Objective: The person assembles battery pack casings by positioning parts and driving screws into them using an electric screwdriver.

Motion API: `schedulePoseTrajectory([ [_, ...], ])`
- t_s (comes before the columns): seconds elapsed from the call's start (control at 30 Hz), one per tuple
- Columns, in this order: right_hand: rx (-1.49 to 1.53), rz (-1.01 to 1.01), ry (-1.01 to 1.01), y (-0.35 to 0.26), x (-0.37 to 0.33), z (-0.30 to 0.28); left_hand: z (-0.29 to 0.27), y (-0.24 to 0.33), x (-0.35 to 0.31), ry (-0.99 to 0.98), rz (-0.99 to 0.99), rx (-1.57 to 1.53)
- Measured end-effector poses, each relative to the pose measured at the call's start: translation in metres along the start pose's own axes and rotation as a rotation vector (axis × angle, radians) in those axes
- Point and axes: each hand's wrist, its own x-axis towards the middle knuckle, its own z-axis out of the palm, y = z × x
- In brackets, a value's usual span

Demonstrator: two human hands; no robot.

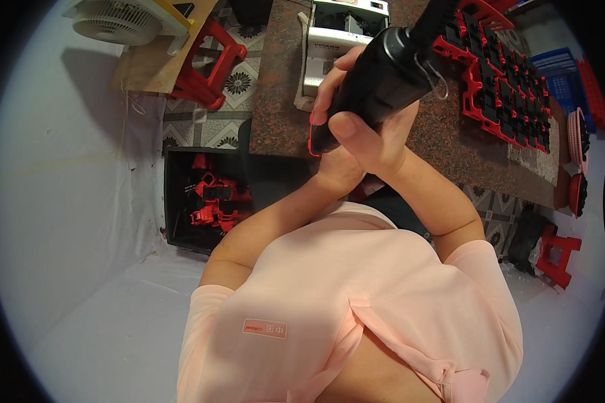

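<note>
My right hand (383,138) wraps round a black corded electric screwdriver (386,74), its thumb across the near side and its fingers curled over the far side. The screwdriver is tilted, cord end up and to the right, with a thin wire loop hanging there. Its lower tip is hidden. My left hand (343,168) is just under the right one, mostly covered by it, so its fingers do not show. A thin red edge of a part (311,138) peeks out beside the screwdriver's lower end; what holds it cannot be made out.
A white screw feeder machine (339,43) stands on the brown speckled table (282,101). Rows of red-and-black parts (507,87) lie at the right, near a blue basket (561,80). A black bin (181,238) with red parts sits lower left. A red stool (212,67) and fan (117,23) are beyond.
</note>
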Motion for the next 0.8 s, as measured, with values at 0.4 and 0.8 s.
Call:
schedulePoseTrajectory([
  [0.4,-0.016,-0.013,-0.135,0.009,-0.005,0.003,-0.007,0.001,-0.005,0.114,-0.022,0.81],
  [0.8,-0.11,0.038,-0.091,0.012,-0.003,0.008,-0.016,-0.011,-0.011,0.001,0.384,1.765],
])
